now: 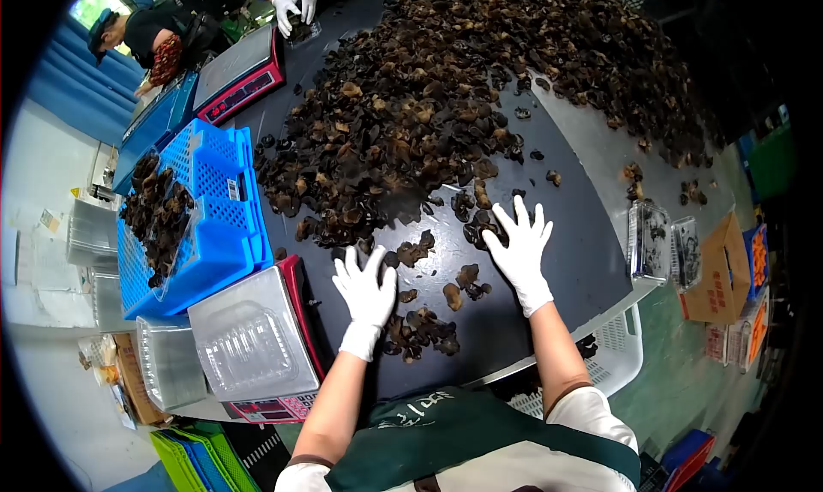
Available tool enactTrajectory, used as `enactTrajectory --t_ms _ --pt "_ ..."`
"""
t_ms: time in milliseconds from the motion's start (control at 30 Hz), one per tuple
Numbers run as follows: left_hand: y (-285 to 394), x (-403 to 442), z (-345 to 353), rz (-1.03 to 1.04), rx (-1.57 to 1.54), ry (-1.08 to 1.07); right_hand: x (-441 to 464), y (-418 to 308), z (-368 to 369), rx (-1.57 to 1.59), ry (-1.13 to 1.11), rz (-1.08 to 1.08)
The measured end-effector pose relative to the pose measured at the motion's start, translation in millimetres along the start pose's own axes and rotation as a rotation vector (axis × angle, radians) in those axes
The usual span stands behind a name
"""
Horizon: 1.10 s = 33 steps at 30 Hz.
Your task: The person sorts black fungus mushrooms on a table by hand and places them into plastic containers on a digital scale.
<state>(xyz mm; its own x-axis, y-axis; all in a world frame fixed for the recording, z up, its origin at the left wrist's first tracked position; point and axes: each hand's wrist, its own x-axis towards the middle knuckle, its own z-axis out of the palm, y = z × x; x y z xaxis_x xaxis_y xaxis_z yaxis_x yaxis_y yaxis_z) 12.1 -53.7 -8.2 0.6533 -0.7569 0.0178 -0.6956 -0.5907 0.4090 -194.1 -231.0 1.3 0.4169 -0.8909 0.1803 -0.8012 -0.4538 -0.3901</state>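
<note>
My left hand (pixel 367 295), in a white glove, has its fingers spread at the near edge of a large pile of dark wood ear mushrooms (pixel 394 123). It holds nothing that I can see. Gloved as well, my right hand (pixel 522 250) reaches forward with fingers apart, its thumb beside a small cluster of mushrooms (pixel 482 228). Between and below my hands lie several loose pieces and a small clump of mushrooms (pixel 422 333) on the dark tabletop (pixel 566 226).
On my left, a clear plastic tray (pixel 244 346) rests on a red-framed scale (pixel 296 312). Behind it, a blue crate (pixel 219 226) carries a filled tray of mushrooms (pixel 159 222). Clear containers (pixel 649 243) stand at right. A co-worker's gloved hands (pixel 296 8) hold a tray at the far side.
</note>
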Motion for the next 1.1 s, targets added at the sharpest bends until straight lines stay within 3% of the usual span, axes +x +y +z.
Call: enactTrajectory --t_ms 100,167,233,300,467,500,533,567,633,733,833,967,1033,1100 --pt "9 -37 -12 0.2 -0.097 -0.039 -24 -9 1 0.154 -0.026 -0.243" --pt "9 -63 -20 0.309 -0.155 -0.13 -45 -27 -13 0.207 -0.068 -0.534" --pt "11 -83 -31 0.394 -0.139 -0.151 -77 -36 -15 0.295 -0.31 -0.687" --pt "13 -80 -43 0.437 -0.183 -0.051 -94 -37 -18 0.375 -0.304 -0.789" --pt "12 -7 -30 0.176 -0.382 0.157 -37 -62 -28 0.515 -0.034 -0.546" --pt "9 10 -21 0.177 -0.382 0.237 -23 -71 -14 0.552 0.112 -0.516" --pt "0 26 -14 0.216 -0.413 0.168 -9 -73 -1 0.628 0.02 -0.486" --pt "-8 39 -7 0.254 -0.443 0.099 1 -78 11 0.537 0.113 -0.597" --pt "-12 48 3 0.266 -0.485 0.037 5 -83 40 0.343 -0.089 -0.645" --pt "-16 48 5 0.276 -0.419 0.037 8 -82 48 0.376 -0.244 -0.631" --pt "-19 44 1 0.271 -0.443 0.033 13 -68 -10 0.704 -0.411 -0.442" --pt "-18 43 5 0.295 -0.377 0.038 4 -10 -100 0.881 -1.327 -0.374" --pt "-8 33 5 0.292 -0.168 0.015 -9 4 -111 0.771 -1.392 -0.367" --pt "1 20 7 0.369 -0.156 0.012 -23 0 -115 0.605 -1.303 -0.247"
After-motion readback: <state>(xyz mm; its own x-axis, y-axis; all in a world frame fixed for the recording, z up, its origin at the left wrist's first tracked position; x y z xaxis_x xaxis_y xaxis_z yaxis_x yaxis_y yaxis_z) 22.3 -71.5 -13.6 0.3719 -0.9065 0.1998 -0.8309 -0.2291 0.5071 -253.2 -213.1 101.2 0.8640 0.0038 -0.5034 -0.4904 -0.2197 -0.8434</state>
